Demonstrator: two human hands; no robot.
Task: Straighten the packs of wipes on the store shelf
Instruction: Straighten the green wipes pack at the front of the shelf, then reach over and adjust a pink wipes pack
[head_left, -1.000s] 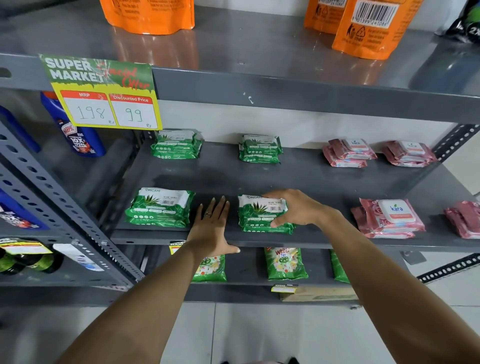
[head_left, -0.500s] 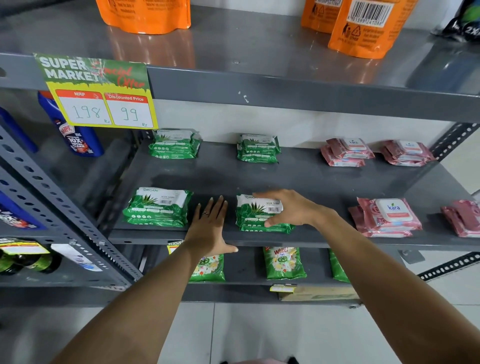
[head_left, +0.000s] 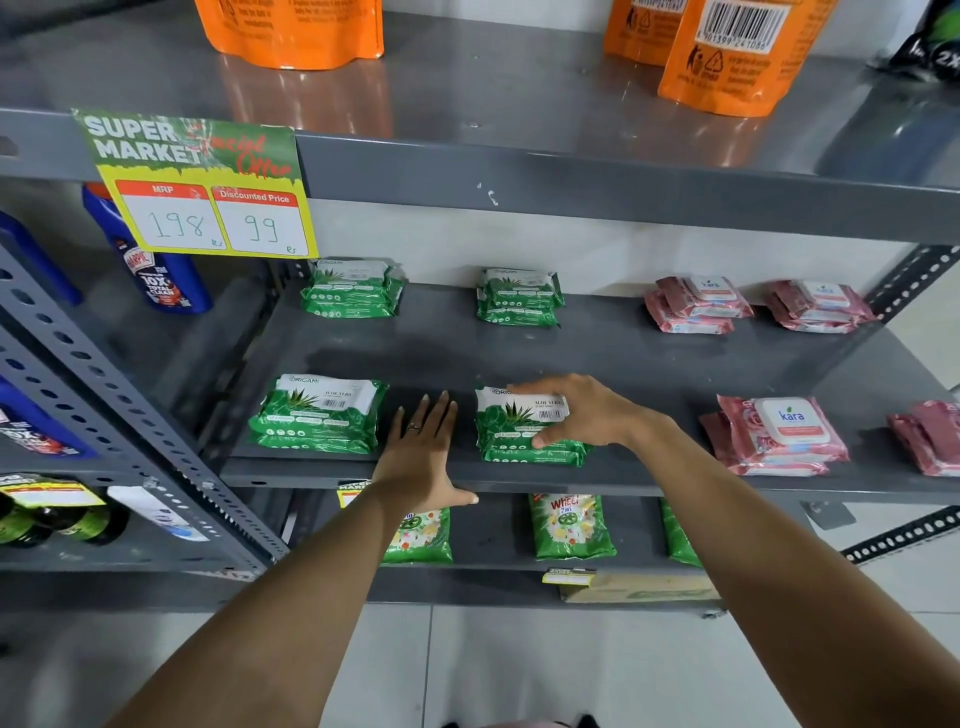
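On the grey middle shelf (head_left: 597, 353) lie stacks of wipes. My right hand (head_left: 576, 413) grips the front-centre green stack (head_left: 511, 431), fingers over its top and thumb on its front. My left hand (head_left: 423, 452) lies flat and open on the shelf just left of that stack, holding nothing. Another green stack (head_left: 319, 415) sits at the front left. Two green stacks (head_left: 353, 288) (head_left: 519, 296) stand at the back. Pink stacks sit at the back right (head_left: 696, 304) (head_left: 818, 306) and front right (head_left: 779, 436) (head_left: 930, 434).
Orange pouches (head_left: 737, 57) stand on the shelf above, with a price sign (head_left: 202, 187) hanging from its edge. Blue bottles (head_left: 161, 275) fill the left rack behind a perforated post (head_left: 104, 395). Green detergent bags (head_left: 571, 527) lie on the shelf below.
My right hand has slid a little left across the top of the front-centre green stack. My left hand has stayed flat beside it.
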